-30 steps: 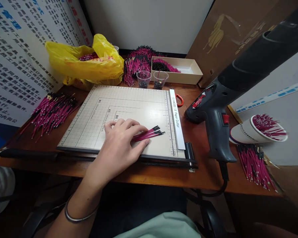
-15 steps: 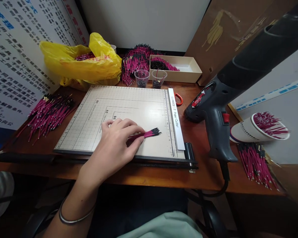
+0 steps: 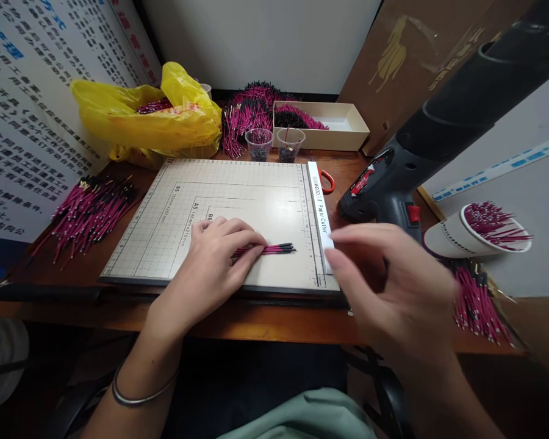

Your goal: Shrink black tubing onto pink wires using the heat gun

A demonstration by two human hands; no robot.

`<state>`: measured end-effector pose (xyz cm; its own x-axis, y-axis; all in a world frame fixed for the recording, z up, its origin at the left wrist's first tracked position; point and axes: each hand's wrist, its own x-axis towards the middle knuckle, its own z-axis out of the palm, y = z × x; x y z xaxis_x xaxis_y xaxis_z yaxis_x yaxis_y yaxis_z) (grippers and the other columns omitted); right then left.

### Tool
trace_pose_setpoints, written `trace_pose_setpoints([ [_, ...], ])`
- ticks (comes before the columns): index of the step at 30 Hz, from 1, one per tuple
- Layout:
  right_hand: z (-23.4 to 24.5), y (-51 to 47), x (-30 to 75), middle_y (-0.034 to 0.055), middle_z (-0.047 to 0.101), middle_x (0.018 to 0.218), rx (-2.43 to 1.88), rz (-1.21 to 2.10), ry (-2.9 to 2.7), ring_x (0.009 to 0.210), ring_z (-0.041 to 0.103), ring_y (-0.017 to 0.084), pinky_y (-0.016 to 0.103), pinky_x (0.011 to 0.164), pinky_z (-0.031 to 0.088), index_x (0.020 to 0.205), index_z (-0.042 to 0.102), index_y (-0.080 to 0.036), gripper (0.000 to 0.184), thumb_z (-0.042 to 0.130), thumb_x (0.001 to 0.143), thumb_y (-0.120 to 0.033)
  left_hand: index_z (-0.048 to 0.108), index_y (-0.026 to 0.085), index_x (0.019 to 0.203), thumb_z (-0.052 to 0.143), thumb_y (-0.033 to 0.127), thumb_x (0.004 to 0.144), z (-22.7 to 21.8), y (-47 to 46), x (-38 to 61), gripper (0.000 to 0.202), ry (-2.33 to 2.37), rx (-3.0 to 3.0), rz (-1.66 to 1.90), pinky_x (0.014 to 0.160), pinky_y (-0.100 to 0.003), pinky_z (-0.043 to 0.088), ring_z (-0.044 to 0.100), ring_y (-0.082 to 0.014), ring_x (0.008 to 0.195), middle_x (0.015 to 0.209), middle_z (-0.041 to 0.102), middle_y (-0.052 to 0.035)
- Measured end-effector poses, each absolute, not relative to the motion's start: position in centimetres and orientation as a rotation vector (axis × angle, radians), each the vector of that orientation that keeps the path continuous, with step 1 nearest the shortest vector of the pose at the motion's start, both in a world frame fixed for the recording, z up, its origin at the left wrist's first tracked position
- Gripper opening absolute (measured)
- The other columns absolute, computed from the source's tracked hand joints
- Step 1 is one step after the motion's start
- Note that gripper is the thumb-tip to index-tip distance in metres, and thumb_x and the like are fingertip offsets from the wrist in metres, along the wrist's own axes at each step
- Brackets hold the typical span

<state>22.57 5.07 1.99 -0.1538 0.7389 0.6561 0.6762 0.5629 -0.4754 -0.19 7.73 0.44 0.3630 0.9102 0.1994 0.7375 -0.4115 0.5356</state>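
on the paper cutter (image 3: 265, 210), left hand (image 3: 216, 256) is pinched on the magenta wire bundle (image 3: 279, 249); right hand (image 3: 398, 296), blurred, digits parted, near cutter's right edge.

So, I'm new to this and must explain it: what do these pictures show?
No robot here: a person works bare-handed, and every picture comes from one camera worn on the head, looking forward and down. The left hand holds a thin bundle of magenta, black-tipped wires on a cream, grid-marked paper cutter. The right hand, blurred, is near the cutter's right edge, thumb and forefinger apart; I see nothing in it. Also at the brown wooden table: a dark grey gun-shaped tool with a red switch, a yellow plastic bag and two clear plastic cups.
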Motion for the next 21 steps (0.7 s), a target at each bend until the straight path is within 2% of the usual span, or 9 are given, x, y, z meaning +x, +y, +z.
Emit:
trace_pose_setpoints([
  [2,0.5,6.4,21.9,0.0096,0.071,0.109,-1.248,0.117,-1.988,0.105,0.068,0.02,0.036,0.094,0.058,0.104,0.066,-0.018,0.015,0.067,0.091,-0.027,0.073,0.026,0.097,0.051,0.027,0.103,0.4,7.7,-0.3,0.023,1.411,2.281,0.696,0.088,-0.04,0.035,0.063,-0.0208,0.095,0.1,0.073,-0.0001],
  [4,-0.8,7.1,21.6,0.0149,0.065,0.129,-1.286,0.127,-2.039,0.122,0.063,0.028,0.047,0.102,0.056,0.109,0.068,-0.018,0.022,0.065,0.092,-0.031,0.073,0.024,0.099,0.052,0.028,0.103,0.4,7.5,-0.4,0.021,1.407,2.275,0.717,0.088,-0.039,0.037,0.063,-0.0204,0.096,0.1,0.072,-0.0004],
  [7,-1.9,7.1,21.6,0.0156,0.055,0.144,-1.303,0.164,-2.055,0.136,0.054,0.031,0.053,0.11,0.052,0.108,0.069,-0.019,0.021,0.059,0.095,-0.031,0.072,0.024,0.103,0.059,0.032,0.1,0.5,7.4,-0.2,0.016,1.428,2.264,0.718,0.09,-0.039,0.038,0.062,-0.0208,0.098,0.102,0.071,-0.0005],
  [12,-2.0,6.5,21.6,0.0134,0.054,0.147,-1.32,0.176,-2.076,0.14,0.05,0.033,0.058,0.113,0.048,0.098,0.069,-0.021,0.018,0.054,0.098,-0.03,0.072,0.024,0.095,0.056,0.029,0.101,0.5,7.6,0.1,0.018,1.465,2.285,0.688,0.087,-0.04,0.038,0.061,-0.0215,0.095,0.1,0.071,-0.0012],
  [15,-1.9,6.7,21.5,0.0139,0.055,0.146,-1.295,0.152,-2.066,0.141,0.049,0.034,0.059,0.113,0.047,0.096,0.068,-0.02,0.018,0.055,0.098,-0.033,0.072,0.024,0.104,0.057,0.035,0.101,0.5,7.3,-0.2,0.018,1.447,2.286,0.693,0.09,-0.04,0.039,0.059,-0.0227,0.1,0.105,0.071,-0.0022],
  [18,-1.7,7.0,21.4,0.0143,0.055,0.145,-1.276,0.138,-2.089,0.14,0.05,0.036,0.061,0.111,0.047,0.097,0.067,-0.021,0.015,0.059,0.096,-0.033,0.068,0.025,0.119,0.068,0.044,0.095,0.4,7.0,-0.6,0.03,1.395,2.315,0.687,0.097,-0.041,0.039,0.057,-0.0242,0.108,0.115,0.069,-0.0029],
  [21,-1.2,5.8,21.4,0.0134,0.062,0.137,-1.237,0.08,-2.009,0.133,0.057,0.033,0.058,0.11,0.05,0.1,0.065,-0.021,0.01,0.064,0.092,-0.027,0.069,0.026,0.112,0.064,0.041,0.098,0.3,7.1,-0.7,0.021,1.389,2.331,0.696,0.095,-0.04,0.038,0.058,-0.0232,0.105,0.112,0.069,-0.002],
])
